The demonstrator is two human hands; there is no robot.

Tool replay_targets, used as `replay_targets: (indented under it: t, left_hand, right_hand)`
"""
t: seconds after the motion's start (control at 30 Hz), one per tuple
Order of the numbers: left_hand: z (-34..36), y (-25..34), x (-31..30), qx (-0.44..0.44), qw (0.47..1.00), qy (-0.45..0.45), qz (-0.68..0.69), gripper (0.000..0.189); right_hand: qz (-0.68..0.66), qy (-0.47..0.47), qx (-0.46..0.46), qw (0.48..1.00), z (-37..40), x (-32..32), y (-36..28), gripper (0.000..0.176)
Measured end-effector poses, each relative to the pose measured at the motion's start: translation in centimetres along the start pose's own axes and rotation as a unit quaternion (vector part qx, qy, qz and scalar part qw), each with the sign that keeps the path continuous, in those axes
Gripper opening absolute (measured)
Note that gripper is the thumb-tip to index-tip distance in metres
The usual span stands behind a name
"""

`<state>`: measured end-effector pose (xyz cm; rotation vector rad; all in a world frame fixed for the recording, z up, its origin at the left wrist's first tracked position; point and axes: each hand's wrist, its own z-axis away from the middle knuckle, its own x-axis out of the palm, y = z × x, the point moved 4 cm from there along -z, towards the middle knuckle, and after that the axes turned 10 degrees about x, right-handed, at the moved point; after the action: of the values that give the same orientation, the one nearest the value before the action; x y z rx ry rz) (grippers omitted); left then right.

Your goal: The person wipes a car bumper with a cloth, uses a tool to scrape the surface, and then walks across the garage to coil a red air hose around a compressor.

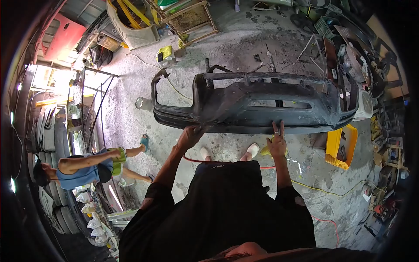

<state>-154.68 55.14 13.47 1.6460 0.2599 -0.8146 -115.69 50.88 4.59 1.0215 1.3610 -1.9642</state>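
Note:
A black car bumper (262,114) with dull, scuffed patches lies across the view in front of me, raised over the floor on a stand. At its near edge, left of the middle, is my left hand (190,137), closed, fingers curled in at the bumper; what they hold is hidden. Farther right, my right hand (277,144) has two fingers stretched out onto the lower edge of the bumper, the others bent. Behind that hand, a yellow cloth-like thing (266,150) shows near the floor.
On the left, a person (83,169) in a blue top walks by. A yellow plastic part (339,147) stands under the bumper's right end. A red hose (200,161) and a yellow cable (323,190) cross the floor. Car parts and tools crowd the right wall; a clear container (143,103) sits left.

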Motion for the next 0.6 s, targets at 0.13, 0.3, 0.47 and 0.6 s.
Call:
replay_targets:
  t: [0.13, 0.3, 0.47, 0.6]
  left_hand:
    - [3.5, -4.8, -0.6, -0.038, 0.999, 0.000, 0.005, 0.018]
    - [6.3, -10.5, -3.3, 0.005, 0.998, 0.057, 0.036, 0.022]
    - [8.7, -13.0, -8.1, -0.010, 0.999, 0.035, 0.005, 0.031]
    - [9.6, -16.6, -9.9, 0.046, 0.991, 0.116, 0.037, 0.032]
  right_hand:
    - [-0.007, -0.020, -0.087, 0.996, 2.5, 4.2, -6.2, 0.088]
    - [-0.007, -0.070, -0.163, 0.984, 6.4, 11.8, -15.7, 0.086]
    - [0.013, -0.016, -0.106, 0.994, 9.4, 16.5, -21.6, 0.087]
    - [0.047, -0.012, -0.102, 0.994, 11.5, 18.3, -25.3, 0.088]
